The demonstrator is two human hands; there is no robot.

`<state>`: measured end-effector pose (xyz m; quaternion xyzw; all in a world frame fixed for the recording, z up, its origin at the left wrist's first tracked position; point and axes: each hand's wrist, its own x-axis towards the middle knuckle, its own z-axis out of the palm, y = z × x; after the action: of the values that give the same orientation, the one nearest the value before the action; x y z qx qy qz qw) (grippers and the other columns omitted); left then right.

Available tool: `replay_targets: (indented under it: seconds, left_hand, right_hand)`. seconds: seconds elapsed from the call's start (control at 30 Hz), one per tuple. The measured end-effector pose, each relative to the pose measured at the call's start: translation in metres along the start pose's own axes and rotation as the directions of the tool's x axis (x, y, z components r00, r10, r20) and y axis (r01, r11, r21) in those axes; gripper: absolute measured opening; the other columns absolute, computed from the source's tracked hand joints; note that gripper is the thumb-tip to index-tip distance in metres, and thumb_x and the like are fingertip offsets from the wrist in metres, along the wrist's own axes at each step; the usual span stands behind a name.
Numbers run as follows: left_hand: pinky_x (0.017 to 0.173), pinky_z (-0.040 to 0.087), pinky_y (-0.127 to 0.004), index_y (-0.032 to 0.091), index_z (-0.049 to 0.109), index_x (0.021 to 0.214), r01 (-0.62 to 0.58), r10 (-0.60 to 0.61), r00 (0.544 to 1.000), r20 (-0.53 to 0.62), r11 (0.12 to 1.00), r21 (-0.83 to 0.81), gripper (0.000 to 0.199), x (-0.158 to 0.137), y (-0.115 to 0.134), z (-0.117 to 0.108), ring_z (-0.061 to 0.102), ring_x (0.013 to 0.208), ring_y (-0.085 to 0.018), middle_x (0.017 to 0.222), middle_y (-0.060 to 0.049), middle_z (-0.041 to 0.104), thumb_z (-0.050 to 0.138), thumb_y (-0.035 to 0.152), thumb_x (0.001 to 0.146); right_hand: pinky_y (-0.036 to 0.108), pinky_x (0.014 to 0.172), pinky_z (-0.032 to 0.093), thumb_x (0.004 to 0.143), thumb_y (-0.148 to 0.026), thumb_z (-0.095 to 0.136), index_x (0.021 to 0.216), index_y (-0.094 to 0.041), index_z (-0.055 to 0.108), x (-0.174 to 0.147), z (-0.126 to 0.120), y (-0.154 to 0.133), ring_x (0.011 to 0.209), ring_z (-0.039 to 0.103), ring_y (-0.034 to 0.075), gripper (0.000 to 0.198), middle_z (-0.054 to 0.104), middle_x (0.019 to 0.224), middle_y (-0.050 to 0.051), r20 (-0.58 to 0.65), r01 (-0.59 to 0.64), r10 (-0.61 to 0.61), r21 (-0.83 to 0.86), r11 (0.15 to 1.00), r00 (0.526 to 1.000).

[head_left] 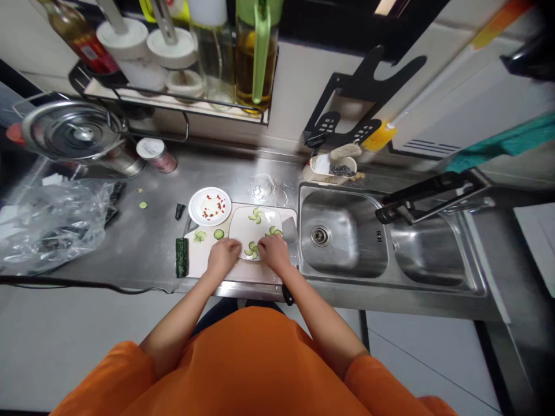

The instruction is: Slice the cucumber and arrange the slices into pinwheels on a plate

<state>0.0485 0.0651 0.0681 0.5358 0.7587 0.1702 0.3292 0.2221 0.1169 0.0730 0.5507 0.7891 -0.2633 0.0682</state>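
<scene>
A square white plate (255,231) rests on the pale cutting board (203,267). Thin cucumber slices (255,216) lie on it in small pinwheel fans. My left hand (224,256) is closed at the plate's lower left edge, fingertips pressed together; what they hold is hidden. My right hand (274,252) reaches over the lower right of the plate, its fingers curled together beside the lower cucumber fan; I cannot make out what is in them. Left of the plate, a cucumber slice (219,234) and some thinner slices (200,236) lie on the board.
A round white plate (210,206) with small red pieces overlaps the board's far left. A cut cucumber (182,257) lies at the left edge. A knife (289,234) is on the right, handle over the counter edge, beside the sink (344,231). Plastic bags (56,225) cover the far left.
</scene>
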Motion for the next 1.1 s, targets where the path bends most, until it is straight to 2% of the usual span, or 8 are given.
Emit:
replay_targets:
  seconds: [0.13, 0.2, 0.47, 0.73, 0.83, 0.93, 1.0, 1.1]
  left_hand:
    - [0.081, 0.043, -0.028, 0.02, 0.071, 0.091, 0.194, -0.186, 0.971, -0.149, 0.98, 0.044, 0.024, 0.008, -0.025, -0.024, 0.061, 0.086, -0.02, 0.092, -0.005, 0.069, 0.055, 0.032, 0.077]
    - [0.081, 0.043, -0.03, 0.019, 0.07, 0.097, 0.249, -0.227, 0.954, -0.198, 0.964, 0.09, 0.029, 0.012, -0.036, -0.032, 0.061, 0.087, -0.022, 0.095, -0.007, 0.068, 0.056, 0.034, 0.077]
    - [0.079, 0.042, -0.033, 0.018, 0.068, 0.102, 0.284, -0.252, 0.946, -0.203, 0.948, 0.146, 0.036, 0.022, -0.042, -0.024, 0.059, 0.091, -0.026, 0.103, -0.013, 0.064, 0.056, 0.042, 0.078]
    - [0.074, 0.04, -0.03, 0.019, 0.064, 0.084, 0.286, -0.286, 0.931, -0.228, 0.958, -0.034, 0.028, 0.025, -0.041, -0.024, 0.059, 0.08, -0.021, 0.085, -0.004, 0.066, 0.061, 0.045, 0.073]
    - [0.07, 0.04, -0.026, 0.018, 0.062, 0.076, 0.283, -0.322, 0.928, -0.186, 0.937, -0.205, 0.028, 0.025, -0.044, -0.026, 0.057, 0.071, -0.016, 0.076, -0.001, 0.065, 0.065, 0.045, 0.068]
    - [0.062, 0.038, -0.023, 0.017, 0.061, 0.075, 0.283, -0.346, 0.935, -0.073, 0.856, -0.432, 0.032, 0.025, -0.044, -0.03, 0.053, 0.063, -0.012, 0.07, 0.001, 0.062, 0.072, 0.043, 0.059]
    - [0.058, 0.035, -0.021, 0.016, 0.06, 0.075, 0.281, -0.325, 0.945, 0.03, 0.764, -0.581, 0.034, 0.022, -0.039, -0.034, 0.05, 0.058, -0.01, 0.066, 0.002, 0.06, 0.074, 0.039, 0.054]
    - [0.053, 0.031, -0.019, 0.016, 0.057, 0.072, 0.303, -0.262, 0.95, 0.169, 0.645, -0.701, 0.034, 0.016, -0.025, -0.039, 0.044, 0.052, -0.007, 0.06, 0.005, 0.056, 0.076, 0.035, 0.051]
  right_hand:
    - [0.028, 0.069, 0.03, 0.088, -0.022, 0.046, 0.088, -0.023, 0.068, -0.006, -0.007, 0.004, 0.094, 0.046, 0.022, 0.022, 0.063, 0.09, 0.005, -0.013, -0.042, 0.042, 0.037, 0.998, 0.999]
    - [0.028, 0.07, 0.03, 0.087, -0.021, 0.047, 0.088, -0.023, 0.069, -0.01, -0.008, 0.006, 0.092, 0.047, 0.022, 0.022, 0.064, 0.09, 0.005, -0.023, -0.057, 0.058, 0.043, 0.997, 0.998]
    - [0.026, 0.067, 0.028, 0.087, -0.024, 0.051, 0.085, -0.023, 0.069, -0.025, 0.0, 0.001, 0.09, 0.046, 0.02, 0.018, 0.063, 0.085, 0.004, -0.027, -0.073, 0.075, 0.065, 0.995, 0.997]
    - [0.026, 0.066, 0.027, 0.086, -0.023, 0.053, 0.081, -0.023, 0.068, -0.029, 0.004, -0.004, 0.089, 0.047, 0.02, 0.016, 0.064, 0.083, 0.003, -0.065, -0.033, 0.039, 0.083, 0.996, 0.997]
    - [0.027, 0.072, 0.031, 0.085, -0.02, 0.053, 0.077, -0.021, 0.068, -0.025, 0.007, -0.005, 0.085, 0.05, 0.019, 0.017, 0.064, 0.079, 0.003, -0.086, 0.011, 0.0, 0.126, 0.992, 0.996]
    - [0.029, 0.081, 0.033, 0.082, -0.017, 0.053, 0.073, -0.02, 0.068, -0.017, 0.01, -0.009, 0.078, 0.053, 0.016, 0.017, 0.064, 0.073, 0.002, -0.116, 0.099, -0.07, 0.267, 0.959, 0.991]
    - [0.03, 0.083, 0.036, 0.08, -0.017, 0.055, 0.075, -0.02, 0.068, -0.01, 0.011, -0.013, 0.077, 0.056, 0.016, 0.015, 0.065, 0.076, 0.001, -0.152, 0.14, -0.085, 0.402, 0.905, 0.985]
    - [0.029, 0.08, 0.04, 0.078, -0.023, 0.059, 0.089, -0.02, 0.07, 0.0, 0.01, -0.023, 0.081, 0.057, 0.016, 0.016, 0.067, 0.086, 0.002, -0.154, 0.094, 0.002, 0.613, 0.785, 0.988]
